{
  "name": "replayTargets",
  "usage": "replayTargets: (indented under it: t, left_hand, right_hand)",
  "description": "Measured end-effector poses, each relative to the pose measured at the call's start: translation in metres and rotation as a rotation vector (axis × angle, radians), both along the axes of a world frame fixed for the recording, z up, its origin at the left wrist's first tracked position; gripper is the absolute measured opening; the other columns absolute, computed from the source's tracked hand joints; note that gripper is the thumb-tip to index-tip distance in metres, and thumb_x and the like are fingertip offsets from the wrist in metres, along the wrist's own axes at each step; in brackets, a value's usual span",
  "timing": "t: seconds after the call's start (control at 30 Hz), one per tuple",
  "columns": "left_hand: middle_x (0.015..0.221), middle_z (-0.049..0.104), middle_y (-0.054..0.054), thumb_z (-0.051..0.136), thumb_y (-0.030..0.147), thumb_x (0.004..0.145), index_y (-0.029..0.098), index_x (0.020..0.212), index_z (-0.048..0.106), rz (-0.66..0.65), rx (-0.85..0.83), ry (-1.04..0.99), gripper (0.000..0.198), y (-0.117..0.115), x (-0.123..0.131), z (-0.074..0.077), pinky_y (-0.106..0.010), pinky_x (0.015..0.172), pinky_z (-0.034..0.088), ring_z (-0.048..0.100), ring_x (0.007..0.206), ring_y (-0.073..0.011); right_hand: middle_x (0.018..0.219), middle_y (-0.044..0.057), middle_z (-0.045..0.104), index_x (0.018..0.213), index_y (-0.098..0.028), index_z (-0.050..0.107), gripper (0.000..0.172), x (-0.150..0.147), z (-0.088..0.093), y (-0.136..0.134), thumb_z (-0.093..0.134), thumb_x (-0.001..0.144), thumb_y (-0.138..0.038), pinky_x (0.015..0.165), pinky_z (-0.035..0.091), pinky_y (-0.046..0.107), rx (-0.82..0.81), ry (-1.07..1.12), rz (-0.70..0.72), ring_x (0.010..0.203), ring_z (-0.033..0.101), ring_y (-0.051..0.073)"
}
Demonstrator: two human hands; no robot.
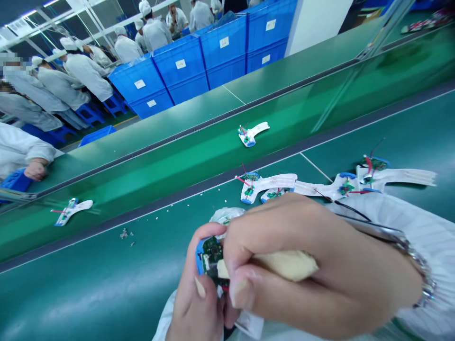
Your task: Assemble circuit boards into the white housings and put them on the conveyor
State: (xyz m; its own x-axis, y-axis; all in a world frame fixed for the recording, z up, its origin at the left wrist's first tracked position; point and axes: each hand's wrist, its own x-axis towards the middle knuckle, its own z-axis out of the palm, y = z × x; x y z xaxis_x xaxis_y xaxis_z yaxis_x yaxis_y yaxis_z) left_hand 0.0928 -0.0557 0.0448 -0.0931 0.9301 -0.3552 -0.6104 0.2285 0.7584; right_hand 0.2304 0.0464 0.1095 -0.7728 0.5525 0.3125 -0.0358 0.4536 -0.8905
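A small green circuit board (212, 255) in a blue-edged housing sits low in the middle of the view, held just above the green worktop (88, 298). The left hand (196, 289) has a narrow grip around it, with the thumb pressed along its near edge. A crumpled clear plastic bag (226, 215) lies just behind the board, and a white paper label (249, 324) pokes out beneath the hand.

The right hand (313, 265) comes in from the side with a narrow grip closed on a pale cream tool handle (284, 265), its end touching the board. What the tool is cannot be told. A thin black cable (351, 210) runs off behind the hand, and a metal wristband (423, 279) circles the wrist at a white sleeve cuff (419, 222).

Beside the hands, white plastic forks with green boards and red wires (270, 184) lie in a row on the worktop. Two more (250, 135) ride the green conveyor belt (170, 189). Farther off, people in white coats (85, 71) stand by stacked blue crates (181, 61)
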Motion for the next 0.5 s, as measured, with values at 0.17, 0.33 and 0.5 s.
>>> replayTargets:
  t: [0.17,0.33,0.5]
  left_hand:
    - [0.083,0.062,-0.001,0.066,0.056,0.078,0.033,0.115,0.06,0.096,0.011,0.331,0.045,-0.002,0.006,0.009,-0.019,0.037,0.033,0.038,0.044,-0.0074]
    - [0.08,0.059,0.002,0.065,0.056,0.078,0.036,0.111,0.06,0.121,0.064,0.334,0.038,0.0,0.014,0.014,-0.018,0.04,0.032,0.04,0.046,-0.0065]
    - [0.077,0.064,0.002,0.066,0.055,0.078,0.035,0.111,0.061,0.153,0.089,0.226,0.039,-0.001,0.02,0.011,-0.018,0.041,0.034,0.042,0.046,-0.0074]
  right_hand:
    - [0.058,-0.007,0.055,0.066,-0.016,0.053,0.013,0.003,-0.007,-0.001,0.053,0.076,-0.008,0.052,0.038,0.012,0.181,0.044,-0.012,0.052,0.047,0.003]
    - [0.056,-0.006,0.052,0.065,-0.017,0.049,0.02,0.006,-0.022,-0.013,0.048,0.085,-0.015,0.052,0.038,0.016,0.216,0.116,-0.075,0.052,0.043,0.005]
    - [0.058,-0.005,0.055,0.069,-0.019,0.049,0.03,0.004,-0.029,-0.023,0.042,0.098,-0.023,0.06,0.044,0.019,0.232,0.147,-0.229,0.054,0.049,0.007]
